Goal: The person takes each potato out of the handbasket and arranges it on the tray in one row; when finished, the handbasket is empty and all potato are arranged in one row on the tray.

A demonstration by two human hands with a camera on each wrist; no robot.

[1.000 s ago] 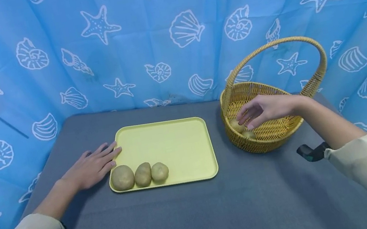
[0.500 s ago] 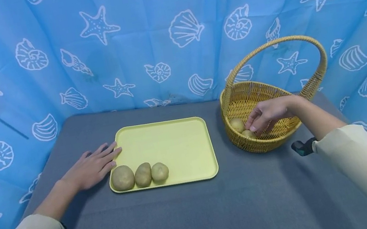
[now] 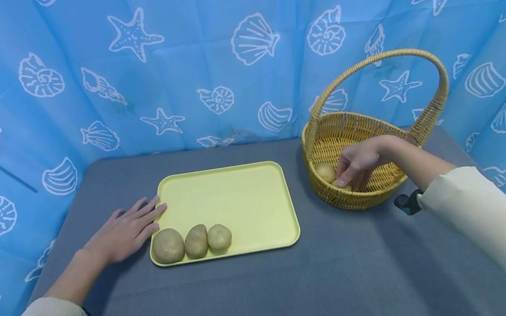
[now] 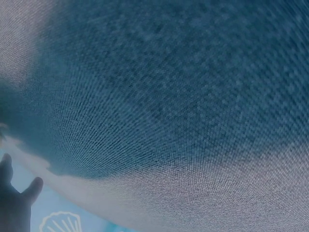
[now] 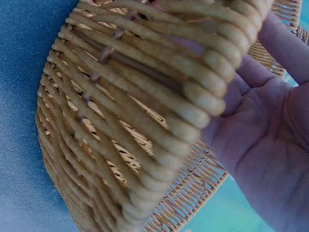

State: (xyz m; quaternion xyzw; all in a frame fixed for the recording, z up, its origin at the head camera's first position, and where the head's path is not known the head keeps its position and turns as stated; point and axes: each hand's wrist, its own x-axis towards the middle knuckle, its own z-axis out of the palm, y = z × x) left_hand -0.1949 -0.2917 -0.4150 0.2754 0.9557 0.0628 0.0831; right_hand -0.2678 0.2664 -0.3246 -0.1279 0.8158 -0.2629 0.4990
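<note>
My left hand (image 3: pixel 125 234) lies flat with straight fingers, its fingertips on the left rim of the yellow tray (image 3: pixel 251 203). Along the tray's near edge sit a large potato (image 3: pixel 168 246), a middle potato (image 3: pixel 196 241) and a smaller potato (image 3: pixel 219 237). My right hand (image 3: pixel 360 161) reaches down into the wicker basket (image 3: pixel 342 203), thumb and fingers curled round a potato (image 3: pixel 346 187) by the near wall. Another potato (image 3: pixel 325 171) lies just left of it. In the right wrist view, the basket's rim (image 5: pixel 203 96) hides most fingertips.
The basket's tall arched handle (image 3: pixel 375 58) rises behind the right hand. A grey cloth (image 3: pixel 258 304) covers the table. A blue curtain (image 3: pixel 191 39) with shell and starfish prints hangs behind and at both sides.
My right hand has lowered into the basket, and its fingers have closed round the near potato. The left hand and the potatoes on the tray stay put.
</note>
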